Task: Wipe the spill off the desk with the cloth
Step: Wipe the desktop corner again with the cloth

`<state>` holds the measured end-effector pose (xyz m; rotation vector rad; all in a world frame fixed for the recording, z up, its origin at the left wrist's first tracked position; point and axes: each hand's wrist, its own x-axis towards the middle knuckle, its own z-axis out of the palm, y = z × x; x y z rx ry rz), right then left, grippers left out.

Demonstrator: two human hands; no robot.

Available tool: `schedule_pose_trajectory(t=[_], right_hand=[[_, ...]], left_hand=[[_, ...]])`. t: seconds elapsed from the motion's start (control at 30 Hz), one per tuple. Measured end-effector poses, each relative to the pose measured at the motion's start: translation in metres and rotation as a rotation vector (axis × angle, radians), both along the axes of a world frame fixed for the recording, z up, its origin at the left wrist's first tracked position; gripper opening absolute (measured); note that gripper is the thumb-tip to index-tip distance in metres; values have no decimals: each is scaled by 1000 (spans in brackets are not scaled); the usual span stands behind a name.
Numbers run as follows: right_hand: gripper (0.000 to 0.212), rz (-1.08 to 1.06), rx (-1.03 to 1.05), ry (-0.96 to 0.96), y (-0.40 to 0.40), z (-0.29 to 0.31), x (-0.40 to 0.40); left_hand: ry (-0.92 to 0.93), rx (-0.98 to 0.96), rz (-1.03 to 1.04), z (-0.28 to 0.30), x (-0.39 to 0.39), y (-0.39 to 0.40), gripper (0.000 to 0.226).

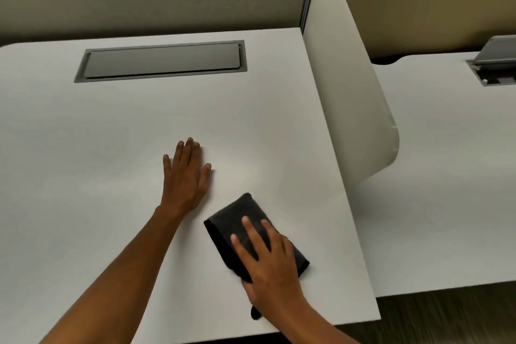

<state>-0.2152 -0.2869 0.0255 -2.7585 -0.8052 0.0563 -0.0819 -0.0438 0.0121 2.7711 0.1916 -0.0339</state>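
Observation:
A folded black cloth (237, 218) lies flat on the white desk (97, 148) near its front right corner. My right hand (268, 262) presses down on the cloth's near half with fingers spread, and a dark corner pokes out below the wrist. My left hand (185, 176) rests palm down on the bare desk, just left of and beyond the cloth, holding nothing. I cannot make out any spill on the white surface.
A grey cable hatch (162, 61) is set into the back of the desk. A white curved divider panel (351, 86) stands along the desk's right edge. Beyond it lies a second white desk (446, 176) with an open hatch (497, 64). Dark floor shows past the front edge.

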Motion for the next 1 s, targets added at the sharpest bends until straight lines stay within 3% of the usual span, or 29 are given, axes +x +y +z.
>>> schedule_pose_trajectory(t=[0.23, 0.5, 0.83, 1.0], right_hand=[[87, -278, 112, 9, -34, 7, 53], [73, -523, 306, -126, -33, 17, 226], [64, -581, 213, -79, 15, 15, 430], [63, -618, 153, -56, 26, 12, 489]], left_hand=[[-26, -3, 12, -5, 37, -1, 81], [-40, 78, 35, -19, 45, 1, 79], [-84, 60, 56, -19, 45, 0, 78], [-66, 73, 59, -17, 43, -1, 78]])
